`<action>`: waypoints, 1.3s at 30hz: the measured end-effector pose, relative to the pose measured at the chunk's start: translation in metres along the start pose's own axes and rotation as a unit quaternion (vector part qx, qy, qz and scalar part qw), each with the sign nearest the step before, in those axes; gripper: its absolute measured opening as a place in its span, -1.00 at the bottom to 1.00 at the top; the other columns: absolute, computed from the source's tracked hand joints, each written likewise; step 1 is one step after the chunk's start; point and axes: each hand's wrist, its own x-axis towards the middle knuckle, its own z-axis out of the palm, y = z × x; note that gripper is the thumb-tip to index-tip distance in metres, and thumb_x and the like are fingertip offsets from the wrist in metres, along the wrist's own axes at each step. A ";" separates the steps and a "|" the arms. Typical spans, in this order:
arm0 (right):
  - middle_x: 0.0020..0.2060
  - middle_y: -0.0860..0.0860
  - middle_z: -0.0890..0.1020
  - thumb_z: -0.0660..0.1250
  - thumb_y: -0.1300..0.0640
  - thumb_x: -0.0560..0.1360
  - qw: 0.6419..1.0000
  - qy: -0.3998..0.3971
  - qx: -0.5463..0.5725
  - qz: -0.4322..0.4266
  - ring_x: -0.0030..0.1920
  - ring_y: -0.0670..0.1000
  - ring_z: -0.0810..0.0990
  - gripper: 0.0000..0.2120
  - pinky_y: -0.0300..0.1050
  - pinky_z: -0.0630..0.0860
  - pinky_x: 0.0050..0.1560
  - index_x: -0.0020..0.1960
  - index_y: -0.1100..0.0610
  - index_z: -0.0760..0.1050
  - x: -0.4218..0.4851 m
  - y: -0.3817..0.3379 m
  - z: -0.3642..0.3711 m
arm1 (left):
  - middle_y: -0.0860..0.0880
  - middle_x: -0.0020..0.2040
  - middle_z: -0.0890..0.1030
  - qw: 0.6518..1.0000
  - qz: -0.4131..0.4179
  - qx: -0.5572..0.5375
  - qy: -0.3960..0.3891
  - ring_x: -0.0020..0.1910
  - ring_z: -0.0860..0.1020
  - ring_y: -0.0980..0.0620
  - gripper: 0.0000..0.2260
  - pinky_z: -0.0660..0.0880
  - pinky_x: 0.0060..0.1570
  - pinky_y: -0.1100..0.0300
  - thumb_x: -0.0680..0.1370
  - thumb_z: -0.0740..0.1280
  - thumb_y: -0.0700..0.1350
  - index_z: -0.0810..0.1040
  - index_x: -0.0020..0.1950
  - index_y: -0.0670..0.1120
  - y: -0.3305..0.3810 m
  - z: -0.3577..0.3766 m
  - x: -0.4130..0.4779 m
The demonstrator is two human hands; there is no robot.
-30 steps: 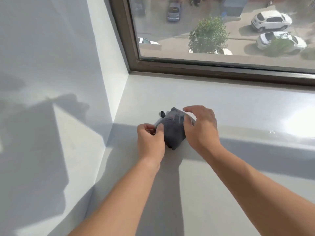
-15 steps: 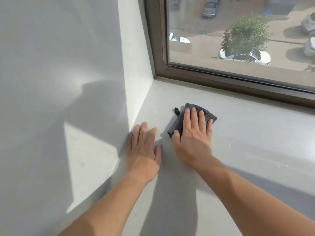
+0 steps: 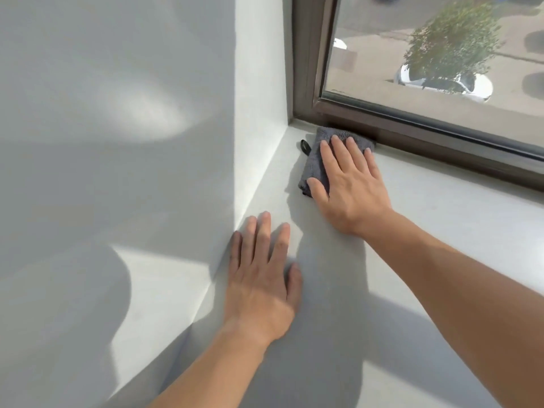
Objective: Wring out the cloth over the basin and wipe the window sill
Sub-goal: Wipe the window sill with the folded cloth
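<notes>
A folded dark grey cloth (image 3: 315,160) with a small black loop lies flat on the pale window sill (image 3: 441,231), in its far left corner against the brown window frame. My right hand (image 3: 350,187) presses down on it, palm flat, fingers spread over most of the cloth. My left hand (image 3: 262,278) rests flat on the bare sill nearer to me, beside the side wall, holding nothing. No basin is in view.
A white side wall (image 3: 117,172) closes the sill on the left. The brown window frame (image 3: 426,136) and glass run along the back. The sill stretches away to the right.
My hands stopped folding the cloth. The right hand laid flat on it and pushed it away from me into the corner by the frame; the left hand let go and rests on the sill.
</notes>
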 end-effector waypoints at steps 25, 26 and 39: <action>0.62 0.10 0.00 -0.07 -0.26 0.56 0.999 -0.005 0.009 0.033 0.61 0.15 -0.13 -0.27 0.23 -0.22 0.56 0.63 0.07 -0.03 0.001 -0.039 0.008 | -0.15 0.58 0.19 1.000 0.011 -0.002 0.026 0.59 0.07 -0.14 -0.47 0.04 0.52 -0.15 0.57 0.06 0.09 0.33 0.50 -0.06 -0.004 0.006 0.001; 0.62 0.09 0.01 -0.09 -0.29 0.57 1.000 -0.008 0.004 0.021 0.61 0.14 -0.12 -0.27 0.21 -0.22 0.56 0.63 0.05 -0.02 -0.003 -0.036 0.008 | -0.14 0.59 0.19 1.000 0.011 -0.005 0.026 0.59 0.06 -0.13 -0.47 0.03 0.52 -0.14 0.57 0.06 0.10 0.33 0.51 -0.06 -0.004 0.005 0.001; 0.63 0.02 -0.01 -0.08 -0.25 0.59 1.000 -0.010 0.015 -0.001 0.61 0.08 -0.15 -0.30 0.20 -0.25 0.56 0.63 0.04 -0.06 -0.032 -0.058 0.013 | -0.12 0.47 0.39 0.991 -0.042 -0.103 0.077 0.47 0.26 -0.13 -0.53 0.09 0.45 0.06 0.55 0.09 0.07 0.44 0.38 -0.11 -0.008 -0.011 -0.042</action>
